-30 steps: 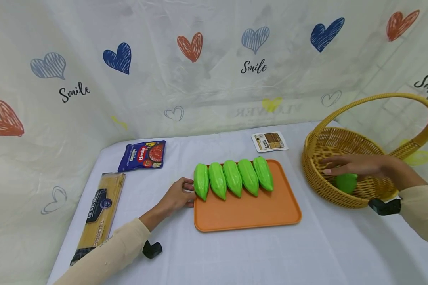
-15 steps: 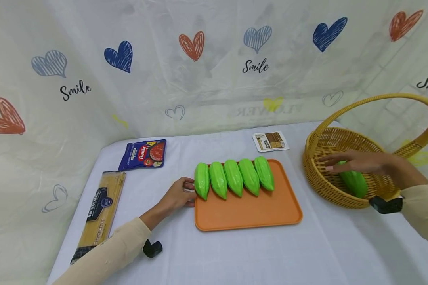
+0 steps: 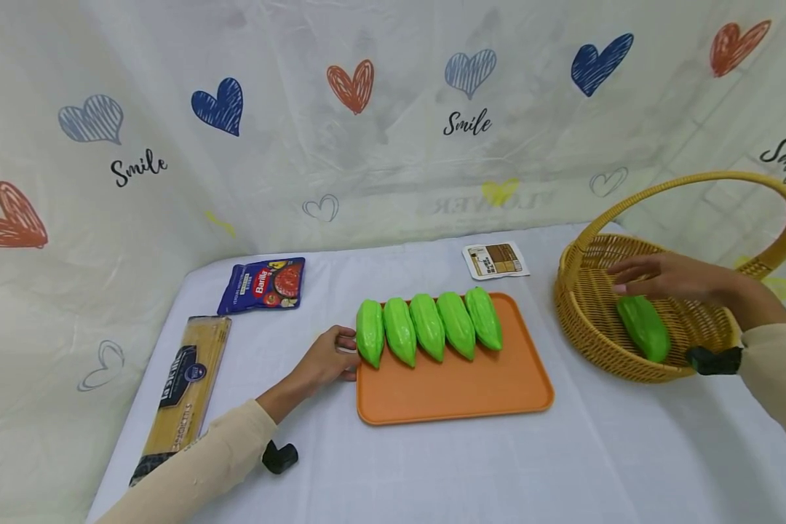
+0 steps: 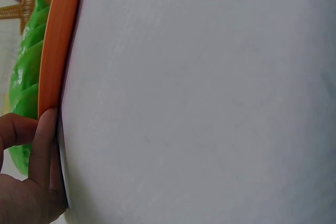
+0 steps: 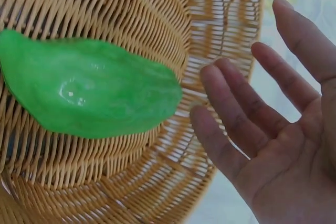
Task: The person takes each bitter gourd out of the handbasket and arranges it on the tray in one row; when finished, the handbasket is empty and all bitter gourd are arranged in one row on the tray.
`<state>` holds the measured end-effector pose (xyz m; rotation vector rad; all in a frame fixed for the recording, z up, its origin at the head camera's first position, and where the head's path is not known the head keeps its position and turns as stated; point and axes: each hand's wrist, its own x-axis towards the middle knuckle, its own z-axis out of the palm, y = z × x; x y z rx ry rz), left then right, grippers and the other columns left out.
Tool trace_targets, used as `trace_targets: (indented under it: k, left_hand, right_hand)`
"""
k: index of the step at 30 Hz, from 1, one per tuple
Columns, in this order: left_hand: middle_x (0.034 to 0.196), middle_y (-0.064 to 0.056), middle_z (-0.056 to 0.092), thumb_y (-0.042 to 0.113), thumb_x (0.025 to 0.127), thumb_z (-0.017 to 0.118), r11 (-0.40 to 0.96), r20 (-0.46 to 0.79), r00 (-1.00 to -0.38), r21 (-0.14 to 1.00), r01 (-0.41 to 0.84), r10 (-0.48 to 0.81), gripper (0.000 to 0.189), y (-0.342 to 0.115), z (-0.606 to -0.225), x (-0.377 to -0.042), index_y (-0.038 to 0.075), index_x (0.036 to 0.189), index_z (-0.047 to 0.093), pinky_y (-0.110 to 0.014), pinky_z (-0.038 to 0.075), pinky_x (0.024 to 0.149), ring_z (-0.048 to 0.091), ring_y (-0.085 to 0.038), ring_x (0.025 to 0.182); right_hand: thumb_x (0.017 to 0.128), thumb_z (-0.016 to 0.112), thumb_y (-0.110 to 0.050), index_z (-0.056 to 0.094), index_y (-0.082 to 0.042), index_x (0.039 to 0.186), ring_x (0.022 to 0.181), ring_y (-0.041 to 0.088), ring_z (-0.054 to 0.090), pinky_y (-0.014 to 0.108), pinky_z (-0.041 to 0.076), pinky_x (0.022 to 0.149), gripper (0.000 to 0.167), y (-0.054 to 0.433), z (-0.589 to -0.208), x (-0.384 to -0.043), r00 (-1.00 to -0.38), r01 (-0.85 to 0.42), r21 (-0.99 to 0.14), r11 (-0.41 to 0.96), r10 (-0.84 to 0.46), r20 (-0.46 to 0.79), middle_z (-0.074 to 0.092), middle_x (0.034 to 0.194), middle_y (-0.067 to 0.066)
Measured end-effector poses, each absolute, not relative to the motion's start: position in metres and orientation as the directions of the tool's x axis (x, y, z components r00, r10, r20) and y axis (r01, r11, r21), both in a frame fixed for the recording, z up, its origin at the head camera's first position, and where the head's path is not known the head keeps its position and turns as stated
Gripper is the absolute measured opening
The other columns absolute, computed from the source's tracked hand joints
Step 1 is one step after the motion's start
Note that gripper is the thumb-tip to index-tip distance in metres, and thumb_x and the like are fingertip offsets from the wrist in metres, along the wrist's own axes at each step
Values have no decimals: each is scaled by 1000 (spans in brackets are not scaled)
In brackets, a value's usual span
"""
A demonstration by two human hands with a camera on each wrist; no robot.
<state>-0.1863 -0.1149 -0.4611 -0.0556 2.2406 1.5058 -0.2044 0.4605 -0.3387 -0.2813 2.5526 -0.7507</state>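
Several bright green ridged gourds (image 3: pixel 428 327), pointed at one end, lie side by side along the back of an orange tray (image 3: pixel 452 389). At the tray's left rim is my left hand (image 3: pixel 327 359); in the left wrist view its thumb and fingers pinch that rim (image 4: pixel 56 51), beside the end gourd (image 4: pixel 30 72). One more green gourd (image 3: pixel 645 331) lies inside the wicker basket (image 3: pixel 573 320) on the right. My right hand (image 3: pixel 688 280) hovers over the basket, holding nothing. In the right wrist view the fingers (image 5: pixel 231 111) are spread, apart from the gourd (image 5: pixel 94 90).
A blue Barilla pouch (image 3: pixel 262 285) and a long spaghetti pack (image 3: pixel 182 393) lie on the left of the white table. Behind the tray is a small white and brown packet (image 3: pixel 495 260). The basket's tall handle (image 3: pixel 701 177) arches above the right hand.
The right hand has let go of the gourd in the basket and risen up and back from it, uncovering more of it. The left hand and tray stay put.
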Motion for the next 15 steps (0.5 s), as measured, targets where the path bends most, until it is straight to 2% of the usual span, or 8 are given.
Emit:
trace_targets:
  k: [3, 8, 10, 15]
  left_hand:
    - [124, -16, 56, 2, 87, 69, 407, -376, -903, 873, -269, 208, 57, -115, -461, -186, 3, 139, 47, -31, 65, 70, 66, -23, 98]
    - [123, -16, 56, 1, 86, 69, 400, -374, -904, 876, -270, 209, 57, -115, -460, -186, 2, 139, 47, -32, 65, 70, 66, -23, 97]
    - [123, -16, 56, 1, 86, 69, 403, -376, -903, 874, -271, 207, 58, -115, -460, -186, 2, 139, 47, -31, 65, 70, 66, -23, 97]
    - [124, -15, 56, 2, 86, 70, 409, -378, -902, 872, -271, 208, 58, -115, -458, -185, 3, 140, 47, -32, 65, 70, 65, -23, 96]
  right_hand:
    - [101, 59, -33, 43, 0, 148, 111, 0, 57, 21, 56, 80, 60, 465, -342, -208, -880, -68, -518, 853, -296, -371, 48, 146, 27]
    - [99, 62, -36, 46, 2, 146, 124, 42, 55, 30, 57, 83, 63, 473, -348, -213, -897, -72, -463, 883, -260, -357, 50, 143, 30]
    - [99, 63, -36, 45, 5, 145, 125, 50, 52, 40, 59, 86, 64, 476, -351, -214, -895, -66, -459, 886, -256, -365, 48, 143, 34]
    - [98, 63, -33, 39, 12, 145, 125, 59, 47, 58, 57, 91, 69, 483, -357, -218, -866, -30, -463, 886, -254, -431, 39, 143, 44]
